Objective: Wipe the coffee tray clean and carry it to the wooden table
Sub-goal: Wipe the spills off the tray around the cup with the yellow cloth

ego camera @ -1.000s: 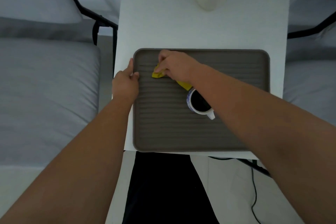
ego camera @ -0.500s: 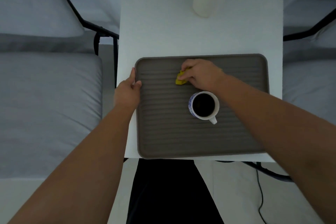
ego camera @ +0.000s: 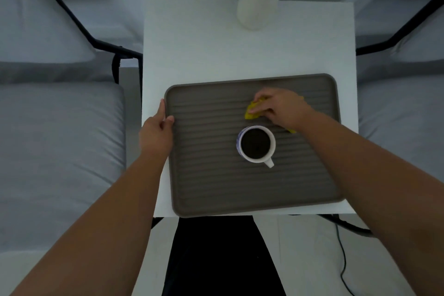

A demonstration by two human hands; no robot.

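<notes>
- Your left hand [ego camera: 156, 136] grips the left rim of the ribbed grey tray [ego camera: 216, 190], thumb hooked over its edge.
- Your right hand [ego camera: 281, 108] presses a bunched yellow cloth [ego camera: 252, 113] onto the tray, just beyond the mug [ego camera: 255, 144] of coffee.
- The tray lies on the white table [ego camera: 192, 50], nearer you than the vase [ego camera: 257, 9].

We have one head-worn view, looking steeply down and forward from close above the white square tabletop [ego camera: 240, 55], both forearms entering from the lower edge.
</notes>
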